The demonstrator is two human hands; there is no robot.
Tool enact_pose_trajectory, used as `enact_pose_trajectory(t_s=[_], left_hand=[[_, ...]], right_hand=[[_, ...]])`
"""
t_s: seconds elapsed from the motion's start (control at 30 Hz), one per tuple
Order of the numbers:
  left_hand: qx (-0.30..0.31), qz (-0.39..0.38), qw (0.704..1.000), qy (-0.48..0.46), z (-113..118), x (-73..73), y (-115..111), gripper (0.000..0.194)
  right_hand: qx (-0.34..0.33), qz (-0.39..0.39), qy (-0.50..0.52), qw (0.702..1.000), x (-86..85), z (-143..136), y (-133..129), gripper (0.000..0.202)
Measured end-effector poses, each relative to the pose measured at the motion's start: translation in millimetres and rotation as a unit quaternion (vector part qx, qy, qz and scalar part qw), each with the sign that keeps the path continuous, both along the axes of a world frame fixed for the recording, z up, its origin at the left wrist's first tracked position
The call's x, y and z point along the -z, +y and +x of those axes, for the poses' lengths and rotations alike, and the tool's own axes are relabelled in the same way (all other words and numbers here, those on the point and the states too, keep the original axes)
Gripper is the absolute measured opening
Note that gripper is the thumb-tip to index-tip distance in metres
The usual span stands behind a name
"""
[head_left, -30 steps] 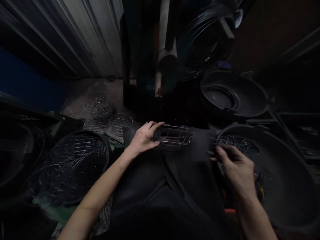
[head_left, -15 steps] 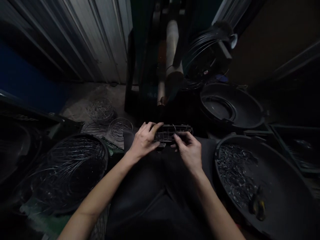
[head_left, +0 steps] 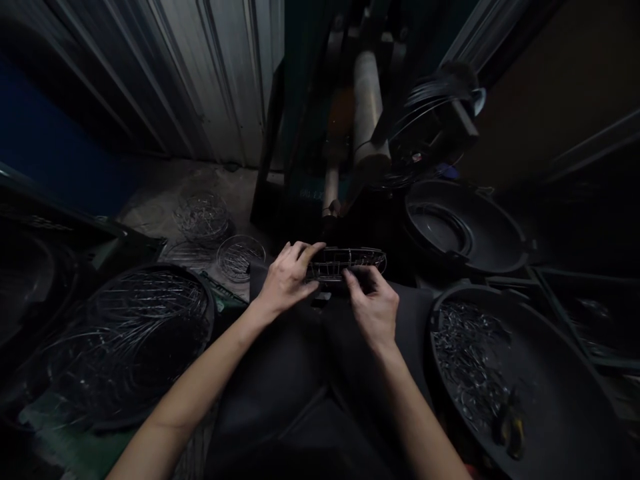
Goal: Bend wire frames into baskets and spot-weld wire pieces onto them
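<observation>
A round wire frame point(head_left: 350, 256) is held on edge in front of the machine, over the dark-covered lap. My left hand point(head_left: 289, 277) grips its left end, thumb below and fingers above. My right hand point(head_left: 375, 303) is closed at the frame's lower front, with thumb and fingertips pinched together near its wires. Whether a small piece sits between those fingertips is too dark to tell.
A machine with a metal cylinder point(head_left: 367, 107) stands ahead. At right, a black basin point(head_left: 555, 373) holds metal pieces and yellow-black pliers point(head_left: 511, 427); another basin point(head_left: 490, 227) lies behind. Left, a tub point(head_left: 213, 300) holds wires, near wire baskets point(head_left: 203, 217).
The view has shifted slightly, so the machine appears farther right and lower. My right hand has moved a little left along the wire frame. My left hand keeps its grip.
</observation>
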State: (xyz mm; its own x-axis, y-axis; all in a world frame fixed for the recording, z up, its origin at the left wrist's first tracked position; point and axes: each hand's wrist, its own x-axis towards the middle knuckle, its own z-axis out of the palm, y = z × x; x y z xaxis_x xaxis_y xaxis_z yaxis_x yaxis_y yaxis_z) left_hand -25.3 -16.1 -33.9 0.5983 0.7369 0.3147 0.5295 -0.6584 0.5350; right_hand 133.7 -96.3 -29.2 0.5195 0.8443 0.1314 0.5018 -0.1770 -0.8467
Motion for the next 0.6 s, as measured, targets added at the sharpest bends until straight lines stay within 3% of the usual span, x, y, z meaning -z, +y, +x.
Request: enact_pose_trajectory(t_s=[0.27, 0.6], left_hand=[[-0.021, -0.005, 0.999, -0.037, -2.3, 3.6, 12.9, 0.065], [-0.013, -0.003, 0.998, -0.061, 3.7, 7.3, 37.5, 0.063]], right_hand=[[-0.01, 0.05, 0.015, 0.999, 5.6, -2.9, 19.3, 0.025], [-0.021, 0.097, -0.055, 0.994, 9.3, 0.1, 40.5, 0.023]])
